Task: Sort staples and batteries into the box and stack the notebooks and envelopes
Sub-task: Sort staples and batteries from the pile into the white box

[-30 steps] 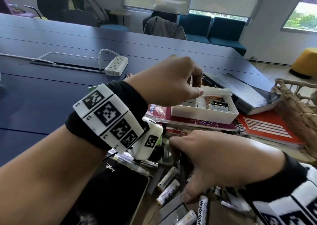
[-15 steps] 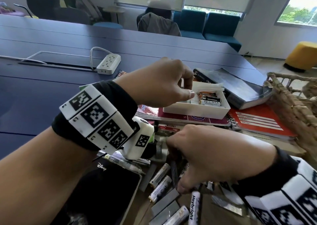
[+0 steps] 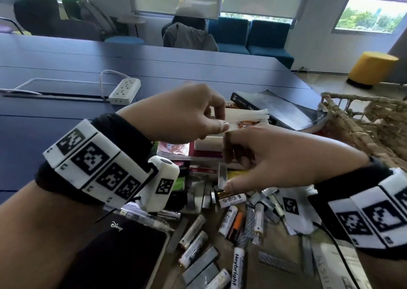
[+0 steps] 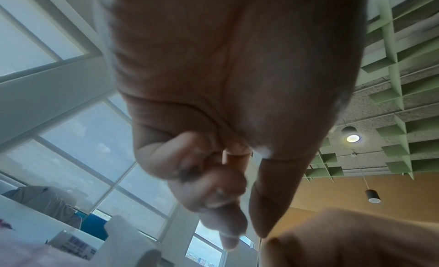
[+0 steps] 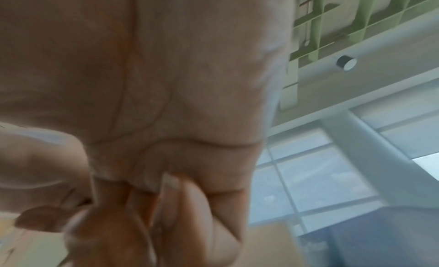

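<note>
Head view, box: the small white box (image 3: 207, 144) sits on a maroon notebook (image 3: 176, 151) at 12 o'clock of the loose pile, mostly hidden behind both hands; a few batteries in the box (image 3: 246, 124) show above the right hand, so sorting has begun.
Head view, left hand: the left hand (image 3: 182, 114) hovers over the box's 9 o'clock edge, thumb and forefinger pressed together on something thin and pale; what it is I cannot tell.
Head view, right hand: the right hand (image 3: 271, 156) is raised near the box, fingers curled down; whether it holds anything is blurred.
Head view, left to do: many loose batteries (image 3: 193, 233) and grey staple strips (image 3: 200, 264) lie scattered at 6 o'clock of the box, so most of the sorting looks unfinished.
Head view, stacking: a red notebook (image 3: 207, 167) under the box, a dark book (image 3: 271, 108) at 1 o'clock and a black Disney notebook (image 3: 114, 251) at 7 o'clock lie apart; I judge stacking not yet done. No envelope is clearly told.
Head view, surroundings: a woven basket (image 3: 363, 123) at 3 o'clock, a power strip (image 3: 125, 88) at 10 o'clock on the blue table (image 3: 66, 68).
Left wrist view: the left-hand fingers (image 4: 213, 177) are curled in toward the thumb; any item pinched is too small to see.
Right wrist view: the right-hand fingers (image 5: 190, 205) are bent toward the palm, blurred; contents cannot be told.
</note>
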A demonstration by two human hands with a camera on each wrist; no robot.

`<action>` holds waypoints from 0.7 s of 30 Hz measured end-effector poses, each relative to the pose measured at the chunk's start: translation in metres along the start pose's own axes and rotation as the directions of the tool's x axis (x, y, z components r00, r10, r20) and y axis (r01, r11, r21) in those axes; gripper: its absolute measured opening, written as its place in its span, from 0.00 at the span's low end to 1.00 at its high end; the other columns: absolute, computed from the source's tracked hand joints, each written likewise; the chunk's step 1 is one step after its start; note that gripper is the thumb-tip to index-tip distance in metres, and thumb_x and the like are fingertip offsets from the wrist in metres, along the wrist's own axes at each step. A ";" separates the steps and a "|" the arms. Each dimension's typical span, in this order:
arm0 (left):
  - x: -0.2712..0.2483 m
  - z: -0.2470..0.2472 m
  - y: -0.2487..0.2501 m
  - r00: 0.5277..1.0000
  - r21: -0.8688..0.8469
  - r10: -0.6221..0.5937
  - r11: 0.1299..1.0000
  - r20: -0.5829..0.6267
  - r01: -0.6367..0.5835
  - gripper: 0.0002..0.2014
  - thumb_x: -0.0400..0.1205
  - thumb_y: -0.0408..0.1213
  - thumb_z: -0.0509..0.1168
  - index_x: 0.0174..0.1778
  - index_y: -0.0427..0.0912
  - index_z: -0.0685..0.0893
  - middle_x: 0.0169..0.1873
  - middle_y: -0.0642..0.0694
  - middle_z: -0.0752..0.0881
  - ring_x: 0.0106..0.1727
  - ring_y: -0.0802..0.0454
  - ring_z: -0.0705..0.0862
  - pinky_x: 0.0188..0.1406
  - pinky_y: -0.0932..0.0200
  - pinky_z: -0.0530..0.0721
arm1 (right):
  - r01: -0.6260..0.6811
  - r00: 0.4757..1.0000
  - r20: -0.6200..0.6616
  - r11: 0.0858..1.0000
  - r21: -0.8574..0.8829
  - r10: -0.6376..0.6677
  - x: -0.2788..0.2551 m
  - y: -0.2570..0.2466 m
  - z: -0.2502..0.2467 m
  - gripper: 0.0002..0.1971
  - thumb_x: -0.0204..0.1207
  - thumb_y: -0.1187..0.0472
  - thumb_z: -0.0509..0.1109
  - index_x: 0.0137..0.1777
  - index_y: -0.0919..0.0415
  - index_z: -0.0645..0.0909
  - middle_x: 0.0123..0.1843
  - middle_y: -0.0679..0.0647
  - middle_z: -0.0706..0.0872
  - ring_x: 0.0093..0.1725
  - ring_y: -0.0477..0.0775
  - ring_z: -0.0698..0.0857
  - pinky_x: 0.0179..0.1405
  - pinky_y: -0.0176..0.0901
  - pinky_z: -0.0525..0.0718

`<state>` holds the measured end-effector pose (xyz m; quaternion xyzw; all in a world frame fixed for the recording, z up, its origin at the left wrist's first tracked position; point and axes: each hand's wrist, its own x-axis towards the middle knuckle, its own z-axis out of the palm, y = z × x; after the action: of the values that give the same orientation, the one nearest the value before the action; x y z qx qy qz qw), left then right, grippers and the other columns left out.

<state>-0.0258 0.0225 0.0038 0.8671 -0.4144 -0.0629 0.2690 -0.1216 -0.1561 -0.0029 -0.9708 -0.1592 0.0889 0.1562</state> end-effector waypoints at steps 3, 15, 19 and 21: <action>0.001 0.002 -0.003 1.000 0.000 -0.016 1.000 -0.015 0.016 0.07 0.84 0.46 0.71 0.45 0.48 0.89 0.27 0.50 0.88 0.23 0.64 0.80 0.25 0.72 0.76 | 0.018 0.991 -0.133 0.999 0.044 -0.012 -0.001 0.010 -0.006 0.19 0.67 0.34 0.79 0.48 0.44 0.79 0.40 0.39 0.83 0.40 0.43 0.82 0.34 0.37 0.76; 0.007 0.011 -0.008 0.999 -0.457 -0.049 0.889 -0.019 0.035 0.10 0.82 0.42 0.74 0.54 0.40 0.91 0.38 0.42 0.93 0.28 0.53 0.84 0.23 0.65 0.77 | 0.095 0.897 -0.438 0.994 0.059 -0.060 0.003 0.017 -0.005 0.19 0.70 0.43 0.81 0.55 0.43 0.78 0.45 0.44 0.82 0.40 0.47 0.81 0.38 0.41 0.82; 0.008 0.010 -0.015 0.994 -0.546 -0.058 0.838 -0.090 -0.001 0.09 0.81 0.35 0.74 0.54 0.35 0.91 0.38 0.41 0.94 0.33 0.53 0.89 0.29 0.66 0.83 | 0.102 0.876 -0.482 0.989 0.107 -0.039 0.008 0.018 -0.001 0.18 0.73 0.51 0.81 0.60 0.45 0.80 0.46 0.41 0.83 0.39 0.45 0.86 0.36 0.33 0.84; 0.008 0.011 -0.016 0.985 -0.579 -0.077 0.815 -0.151 -0.025 0.09 0.81 0.33 0.74 0.53 0.33 0.91 0.39 0.39 0.94 0.35 0.52 0.90 0.32 0.66 0.85 | 0.098 0.859 -0.512 0.984 0.147 -0.009 0.011 0.019 0.003 0.18 0.74 0.54 0.80 0.62 0.44 0.81 0.47 0.41 0.85 0.39 0.44 0.87 0.36 0.32 0.84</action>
<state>-0.0131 0.0197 -0.0132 0.7520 -0.3395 -0.1165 0.5529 -0.1063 -0.1687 -0.0130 -0.9381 -0.1313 -0.1619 0.2766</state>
